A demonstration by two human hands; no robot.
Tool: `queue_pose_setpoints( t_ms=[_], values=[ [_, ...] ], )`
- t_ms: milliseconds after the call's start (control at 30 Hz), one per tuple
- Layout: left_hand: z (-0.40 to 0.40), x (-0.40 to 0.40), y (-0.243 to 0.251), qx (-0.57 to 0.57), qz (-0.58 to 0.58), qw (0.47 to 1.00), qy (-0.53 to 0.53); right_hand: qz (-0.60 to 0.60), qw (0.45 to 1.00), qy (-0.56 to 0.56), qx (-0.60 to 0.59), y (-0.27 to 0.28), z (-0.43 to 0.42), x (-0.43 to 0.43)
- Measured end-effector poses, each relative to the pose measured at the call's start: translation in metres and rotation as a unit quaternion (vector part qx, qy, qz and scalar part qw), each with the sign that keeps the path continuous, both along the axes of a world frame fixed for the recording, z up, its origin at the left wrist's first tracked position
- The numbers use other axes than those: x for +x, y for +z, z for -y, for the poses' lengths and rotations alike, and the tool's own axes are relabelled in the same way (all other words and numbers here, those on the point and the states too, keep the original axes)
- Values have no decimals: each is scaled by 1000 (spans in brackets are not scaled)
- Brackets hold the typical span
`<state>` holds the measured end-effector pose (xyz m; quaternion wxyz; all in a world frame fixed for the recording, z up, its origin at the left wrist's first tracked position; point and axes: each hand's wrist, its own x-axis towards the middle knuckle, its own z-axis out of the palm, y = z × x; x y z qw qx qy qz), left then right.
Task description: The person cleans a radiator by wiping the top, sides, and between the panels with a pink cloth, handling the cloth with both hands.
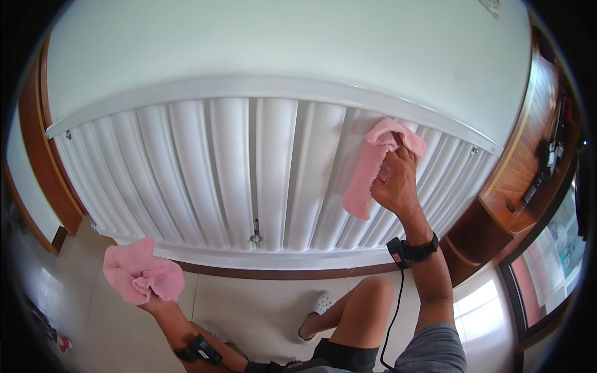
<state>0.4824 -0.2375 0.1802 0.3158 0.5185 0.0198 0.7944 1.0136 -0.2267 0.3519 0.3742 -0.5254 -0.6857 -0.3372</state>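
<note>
A white column radiator (277,172) spans the wall in front of me. My right hand (399,179) grips a pink fluffy cloth (361,186), which lies against the radiator's columns right of the middle. Part of this cloth folds over above my fingers. Low on the left, away from the columns, my left hand (154,303) holds a second pink cloth (140,272), bunched up so that it hides most of my fingers. Between two columns near the bottom sits a small metal fitting (255,238).
A white top rail (233,87) runs along the radiator under a pale green wall (280,42). On the right stands a wooden cabinet (508,210) with dark items on it. A brown door frame (42,140) rises at left. A cable (396,312) hangs from my right wrist strap.
</note>
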Motion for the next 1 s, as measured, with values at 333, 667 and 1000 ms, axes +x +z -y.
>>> queue_pose_setpoints(
  t_ms=[333, 667, 1000],
  values=[
    [10, 6, 12, -42, 33, 997, 54, -86, 988, 12, 126, 11, -20, -5],
    [27, 10, 33, -87, 51, 995, -26, -109, 971, -85, 196, -14, -54, -15],
    [37, 26, 58, -80, 33, 995, -43, -47, 984, -133, 109, -58, -44, -41]
  ],
)
